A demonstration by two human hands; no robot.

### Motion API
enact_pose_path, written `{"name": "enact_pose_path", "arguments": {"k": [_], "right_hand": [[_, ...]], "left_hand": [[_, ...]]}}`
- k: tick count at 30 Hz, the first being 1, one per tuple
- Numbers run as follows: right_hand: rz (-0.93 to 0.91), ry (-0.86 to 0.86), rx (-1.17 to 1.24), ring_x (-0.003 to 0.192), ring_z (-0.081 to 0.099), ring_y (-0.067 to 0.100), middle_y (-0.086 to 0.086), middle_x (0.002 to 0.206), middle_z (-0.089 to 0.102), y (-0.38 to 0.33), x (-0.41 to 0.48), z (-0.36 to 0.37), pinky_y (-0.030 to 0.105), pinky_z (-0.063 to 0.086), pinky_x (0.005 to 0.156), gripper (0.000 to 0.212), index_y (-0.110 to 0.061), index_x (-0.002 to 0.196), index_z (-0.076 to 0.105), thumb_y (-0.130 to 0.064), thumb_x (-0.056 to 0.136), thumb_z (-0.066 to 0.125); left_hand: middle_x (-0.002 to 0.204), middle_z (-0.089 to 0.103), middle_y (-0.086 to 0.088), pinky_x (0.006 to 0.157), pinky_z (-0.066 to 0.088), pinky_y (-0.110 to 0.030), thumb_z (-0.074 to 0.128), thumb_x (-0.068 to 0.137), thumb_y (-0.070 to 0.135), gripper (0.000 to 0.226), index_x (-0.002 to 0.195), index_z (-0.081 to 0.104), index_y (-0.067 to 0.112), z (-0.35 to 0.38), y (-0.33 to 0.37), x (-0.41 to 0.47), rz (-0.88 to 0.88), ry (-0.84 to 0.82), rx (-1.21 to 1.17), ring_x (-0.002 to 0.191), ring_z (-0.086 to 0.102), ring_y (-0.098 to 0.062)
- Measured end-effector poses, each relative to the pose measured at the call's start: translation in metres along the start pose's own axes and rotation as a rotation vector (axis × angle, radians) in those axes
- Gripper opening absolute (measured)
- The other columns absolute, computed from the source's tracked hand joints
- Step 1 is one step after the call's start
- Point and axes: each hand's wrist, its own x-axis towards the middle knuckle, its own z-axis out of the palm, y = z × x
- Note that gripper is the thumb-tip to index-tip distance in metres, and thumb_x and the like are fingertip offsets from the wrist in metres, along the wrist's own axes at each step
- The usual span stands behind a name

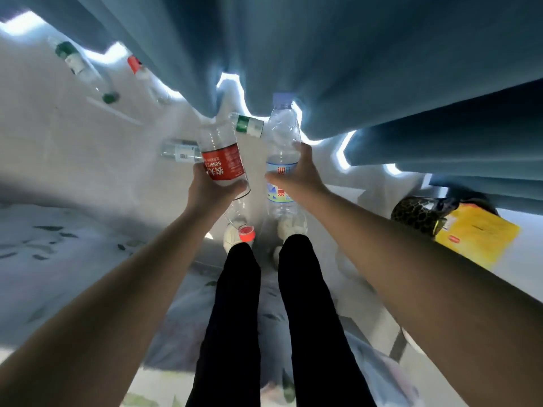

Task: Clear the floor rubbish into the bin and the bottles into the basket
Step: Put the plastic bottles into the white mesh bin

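My left hand (210, 188) grips a clear bottle with a red label (223, 165), held upside down with its red cap (246, 232) pointing at my feet. My right hand (299, 171) grips a clear bottle with a blue and white label (280, 160), upright with a pale purple cap. More empty bottles lie on the pale floor: one with a green and white label (249, 124) just beyond my hands, a clear one (179, 151) to the left, a green-labelled one (79, 66) far left, and one with a red cap (138, 67) by the curtain.
A heavy blue curtain (352, 69) hangs across the top and right, down to the floor. A yellow packet (476, 239) and a dark patterned item (417, 215) lie at the right. A patterned sheet (58, 245) lies at the left. My legs and white shoes stand in the middle.
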Motion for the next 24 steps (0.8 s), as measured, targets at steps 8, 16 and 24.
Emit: {"name": "enact_pose_path", "arguments": {"k": [8,16,24], "right_hand": [[0.1,0.159,0.272,0.103,0.06,0.023,0.007,0.117,0.057,0.056,-0.075,-0.1,0.033,0.053,0.081,0.073,-0.019,0.126,0.038,-0.015,0.064,0.076],[0.357,0.332,0.463,0.091,0.059,0.018,0.0,0.108,0.057,0.229,-0.137,-0.207,0.03,0.046,0.074,0.065,-0.018,0.124,0.037,-0.014,0.072,0.076],[0.594,0.414,0.693,0.097,0.06,0.02,0.004,0.112,0.056,0.403,-0.195,-0.287,0.033,0.052,0.077,0.072,-0.02,0.133,0.033,-0.013,0.075,0.076]], "left_hand": [[0.093,0.072,0.006,0.08,0.058,-0.041,0.081,0.041,0.046,0.075,0.11,0.06,0.023,0.068,0.038,-0.077,0.163,-0.14,0.183,0.083,0.07,-0.012],[0.092,0.061,0.006,0.07,0.044,-0.025,0.084,0.067,0.02,0.065,0.119,0.046,0.013,0.196,0.043,-0.16,0.292,-0.288,0.467,0.083,0.061,-0.01],[0.108,0.055,0.006,0.079,0.041,-0.03,0.083,0.07,0.022,0.069,0.125,0.041,0.017,0.339,0.04,-0.231,0.388,-0.483,0.759,0.094,0.055,-0.016]]}}
